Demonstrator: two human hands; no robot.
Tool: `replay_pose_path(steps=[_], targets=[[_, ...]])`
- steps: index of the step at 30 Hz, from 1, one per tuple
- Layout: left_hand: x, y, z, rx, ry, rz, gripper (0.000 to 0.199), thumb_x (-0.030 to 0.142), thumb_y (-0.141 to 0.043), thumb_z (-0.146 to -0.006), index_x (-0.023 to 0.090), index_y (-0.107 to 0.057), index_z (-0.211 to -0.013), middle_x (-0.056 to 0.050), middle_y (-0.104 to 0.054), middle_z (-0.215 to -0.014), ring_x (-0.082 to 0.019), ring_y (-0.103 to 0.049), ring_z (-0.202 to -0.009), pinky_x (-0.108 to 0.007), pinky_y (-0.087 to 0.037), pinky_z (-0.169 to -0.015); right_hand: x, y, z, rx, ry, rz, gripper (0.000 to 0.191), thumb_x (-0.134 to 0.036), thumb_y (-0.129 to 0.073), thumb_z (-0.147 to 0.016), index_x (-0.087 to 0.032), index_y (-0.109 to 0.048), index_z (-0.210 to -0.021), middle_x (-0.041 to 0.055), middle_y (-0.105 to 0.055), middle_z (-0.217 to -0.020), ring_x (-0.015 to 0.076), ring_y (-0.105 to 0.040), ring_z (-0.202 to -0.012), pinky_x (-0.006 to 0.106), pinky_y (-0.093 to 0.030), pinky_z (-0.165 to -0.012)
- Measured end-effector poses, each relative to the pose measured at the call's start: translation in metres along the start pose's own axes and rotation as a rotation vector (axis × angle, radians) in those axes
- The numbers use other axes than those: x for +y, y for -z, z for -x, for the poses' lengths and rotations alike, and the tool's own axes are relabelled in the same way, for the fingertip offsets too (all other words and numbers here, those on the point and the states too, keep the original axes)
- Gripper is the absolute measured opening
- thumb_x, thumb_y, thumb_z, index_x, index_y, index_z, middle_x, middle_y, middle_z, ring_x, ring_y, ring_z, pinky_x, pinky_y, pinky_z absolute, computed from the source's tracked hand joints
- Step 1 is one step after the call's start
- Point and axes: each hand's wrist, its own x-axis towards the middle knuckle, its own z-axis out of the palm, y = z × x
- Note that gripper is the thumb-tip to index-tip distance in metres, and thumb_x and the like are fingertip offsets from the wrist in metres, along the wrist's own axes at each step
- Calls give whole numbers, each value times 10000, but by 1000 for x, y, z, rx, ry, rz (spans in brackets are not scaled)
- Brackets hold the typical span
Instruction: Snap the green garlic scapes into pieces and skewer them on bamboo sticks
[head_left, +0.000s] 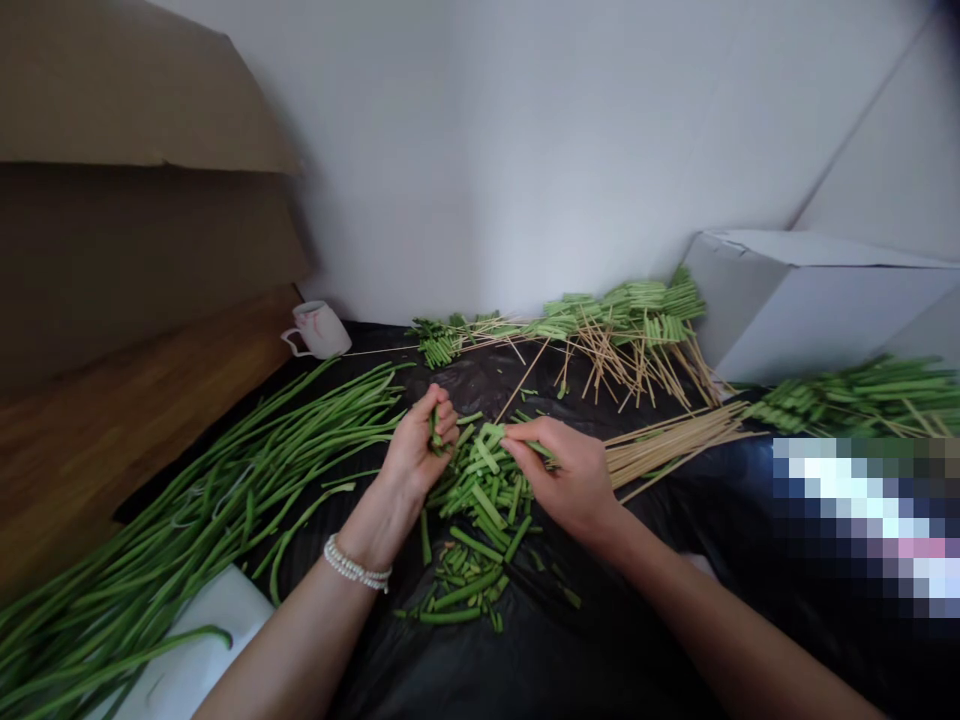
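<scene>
My left hand (429,440), with a beaded bracelet at the wrist, is curled round some short green bean pieces near the middle. To its right, my right hand (559,468) pinches a green bean piece with thumb and forefinger. Below and between both hands lies a loose pile of cut bean pieces (486,515) on black plastic sheeting (450,670). Beyond the hands, a thin stick (523,380) slants down toward the pile; whether either hand touches it I cannot tell. Behind are bean pieces threaded on sticks (645,300).
Long green beans (300,440) spread across the left, partly over a white object (217,640). Bare sticks (675,445) lie right of my right hand, near more threaded beans (862,395). A mug (321,330), cardboard box (142,240) and white box (817,300) stand farther back.
</scene>
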Motion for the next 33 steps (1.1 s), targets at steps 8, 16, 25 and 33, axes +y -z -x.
replay_pose_path(steps=[8,16,25,33], targets=[[-19,3,4,-250,7,-557,409,525,-689,-763,133,-588,-704,49,-484,-554,-24,-316,-416,-165,-223,-411,15,-2,2,-211,-31,194,188,-384,-532,-945,-214,-610,-934,23,-697,-840,155,-635,-746,258,-428,-684],[-13,14,-2,-219,-99,-848,373,505,-700,-755,157,-568,-726,52,-502,-509,-53,-358,-423,-176,-232,-420,17,6,-5,-388,258,613,239,-239,-429,-988,-159,-635,-898,78,-631,-854,213,-539,-835,319,-392,-722],[7,7,11,-555,-3,-953,439,567,-565,-842,151,-557,-703,44,-457,-527,-61,-328,-445,-202,-234,-437,15,2,0,-407,268,648,251,-227,-408,-994,-173,-583,-823,50,-610,-736,197,-546,-699,321,-332,-615],[-9,3,15,-479,19,-629,364,483,-638,-831,143,-556,-728,74,-385,-499,-36,-263,-433,-169,-184,-424,9,1,-2,-331,52,279,281,-257,-299,-1010,-205,-476,-798,20,-591,-743,151,-538,-671,271,-335,-624]])
